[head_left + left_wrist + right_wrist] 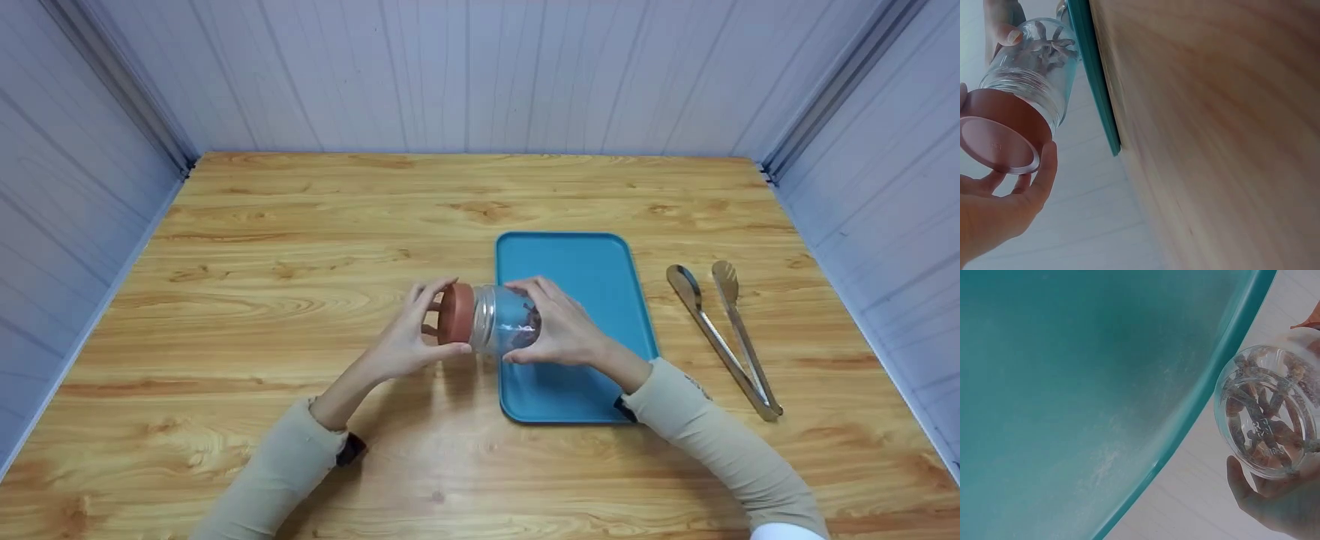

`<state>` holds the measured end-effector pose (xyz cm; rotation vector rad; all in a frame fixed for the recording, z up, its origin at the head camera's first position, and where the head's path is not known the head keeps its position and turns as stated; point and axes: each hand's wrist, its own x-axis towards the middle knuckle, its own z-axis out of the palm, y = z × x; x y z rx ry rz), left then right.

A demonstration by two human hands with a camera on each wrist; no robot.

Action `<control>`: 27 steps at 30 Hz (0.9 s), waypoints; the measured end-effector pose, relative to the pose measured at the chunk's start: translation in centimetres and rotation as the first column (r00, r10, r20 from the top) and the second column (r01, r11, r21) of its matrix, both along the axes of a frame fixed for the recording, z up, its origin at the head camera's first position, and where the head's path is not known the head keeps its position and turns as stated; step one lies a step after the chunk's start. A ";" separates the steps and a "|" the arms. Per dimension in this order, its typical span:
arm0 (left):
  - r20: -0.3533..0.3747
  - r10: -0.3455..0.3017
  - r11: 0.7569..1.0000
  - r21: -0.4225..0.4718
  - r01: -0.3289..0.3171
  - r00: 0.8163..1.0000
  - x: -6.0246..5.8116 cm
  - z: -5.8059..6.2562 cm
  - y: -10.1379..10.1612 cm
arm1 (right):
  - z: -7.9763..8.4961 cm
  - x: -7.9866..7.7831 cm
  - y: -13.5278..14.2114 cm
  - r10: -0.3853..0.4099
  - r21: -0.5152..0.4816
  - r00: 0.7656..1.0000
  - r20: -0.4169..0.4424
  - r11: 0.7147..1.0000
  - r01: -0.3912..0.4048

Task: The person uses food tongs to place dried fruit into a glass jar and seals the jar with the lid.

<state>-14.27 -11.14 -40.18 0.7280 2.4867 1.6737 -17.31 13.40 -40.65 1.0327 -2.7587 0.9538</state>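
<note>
A clear glass jar is held on its side above the left edge of the teal tray. Its threaded neck points left. My right hand grips it around the base end. Dark brown, twig-like pieces lie inside, seen through the glass bottom in the right wrist view. At the jar's mouth, my left hand holds a reddish-brown round lid by its rim, thumb on the near side. Glass threads show beside the lid; whether the two touch I cannot tell.
Metal tongs lie spread on the wooden table, right of the tray. Pale panelled walls close off the back and both sides.
</note>
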 end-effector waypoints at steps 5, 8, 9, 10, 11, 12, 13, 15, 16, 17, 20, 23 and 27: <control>0.050 -0.001 1.000 0.012 0.001 0.999 0.0 -0.1 0.3 | 0.0 0.0 -0.1 -0.007 0.011 1.000 0.005 1.000 0.007; 0.066 0.002 1.000 0.011 -0.002 0.998 -0.1 -0.2 0.5 | 0.0 0.1 -0.1 -0.011 0.019 1.000 0.010 1.000 0.010; 0.068 0.001 1.000 0.012 -0.002 0.998 -0.1 -0.2 0.6 | 0.0 0.1 0.0 -0.011 0.021 1.000 0.009 1.000 0.011; 0.072 0.001 1.000 0.016 -0.002 0.997 -0.2 -0.2 0.6 | 0.1 0.1 -0.1 -0.011 0.023 1.000 0.009 1.000 0.011; 0.077 -0.001 1.000 0.020 0.000 0.997 -0.2 -0.2 0.7 | 0.1 0.1 -0.1 -0.010 0.024 1.000 0.008 1.000 0.010; 0.080 -0.003 1.000 0.022 0.001 0.997 -0.2 -0.2 0.7 | 0.0 0.1 -0.1 -0.009 0.024 1.000 0.009 1.000 0.009; 0.080 -0.007 1.000 0.025 0.005 0.997 -0.2 -0.2 0.8 | 0.1 0.1 -0.1 -0.007 0.023 1.000 0.008 1.000 0.007; 0.083 -0.014 0.999 0.034 0.012 0.996 -0.3 -0.3 0.8 | 0.1 0.1 -0.1 -0.004 0.021 1.000 0.008 1.000 0.003; 0.084 -0.015 0.999 0.034 0.012 0.996 -0.3 -0.3 0.9 | 0.1 0.1 -0.1 -0.002 0.020 1.000 0.010 1.000 0.002; 0.082 -0.016 0.999 0.031 0.013 0.996 -0.4 -0.4 0.9 | 0.1 0.1 -0.1 -0.002 0.019 1.000 0.011 1.000 0.002; 0.079 -0.019 1.000 0.023 0.017 0.997 -0.5 -0.5 0.9 | 0.1 0.1 -0.1 -0.001 0.020 1.000 0.012 1.000 0.001; 0.082 -0.023 1.000 0.017 0.022 0.996 -0.5 -0.4 1.0 | 0.1 0.1 0.0 -0.001 0.025 1.000 0.009 1.000 0.000; 0.090 -0.054 0.998 0.040 0.051 0.994 -0.1 0.7 1.3 | 0.1 0.1 0.0 0.008 0.019 1.000 0.004 1.000 -0.008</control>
